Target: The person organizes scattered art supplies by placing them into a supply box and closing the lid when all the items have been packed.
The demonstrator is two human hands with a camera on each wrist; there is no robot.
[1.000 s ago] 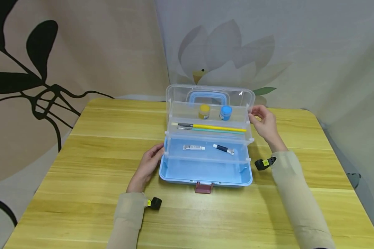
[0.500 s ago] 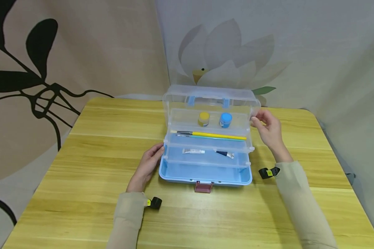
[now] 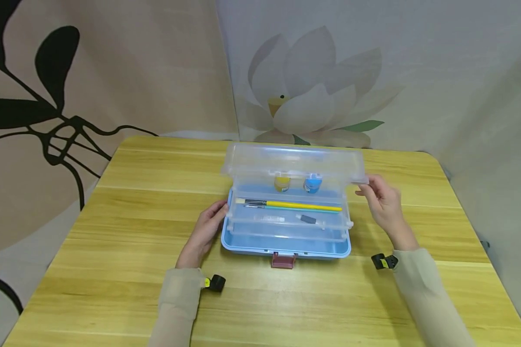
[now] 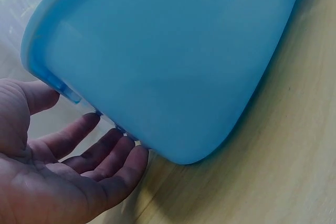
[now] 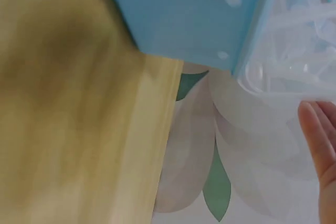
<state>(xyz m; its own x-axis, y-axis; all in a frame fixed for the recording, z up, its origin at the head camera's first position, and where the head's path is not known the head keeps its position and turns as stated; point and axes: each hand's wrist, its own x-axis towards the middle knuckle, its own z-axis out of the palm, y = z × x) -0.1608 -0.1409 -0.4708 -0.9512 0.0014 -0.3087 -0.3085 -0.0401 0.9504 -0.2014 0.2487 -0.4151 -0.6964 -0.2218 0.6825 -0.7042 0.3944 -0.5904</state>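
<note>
The clear-lidded blue plastic storage case (image 3: pixel 286 241) sits mid-table on the yellow wooden table (image 3: pixel 113 241), its transparent lid (image 3: pixel 293 164) half lowered. Your right hand (image 3: pixel 384 202) pinches the lid's right corner; your left hand (image 3: pixel 206 229) rests flat and relaxed against the base's left wall. It looks light, stiff and slick, so take it by the edges, because the paint jars (image 3: pixel 297 183) and brushes (image 3: pixel 293 206) may shift.

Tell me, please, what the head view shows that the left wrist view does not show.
Only the head view shows the clear lid half lowered, the right hand at its edge, two brushes and two paint jars.

Only the left wrist view shows the left hand's open palm and its straight fingers close up.

Both show the blue box, the left hand against its side, and the wooden table.
</note>
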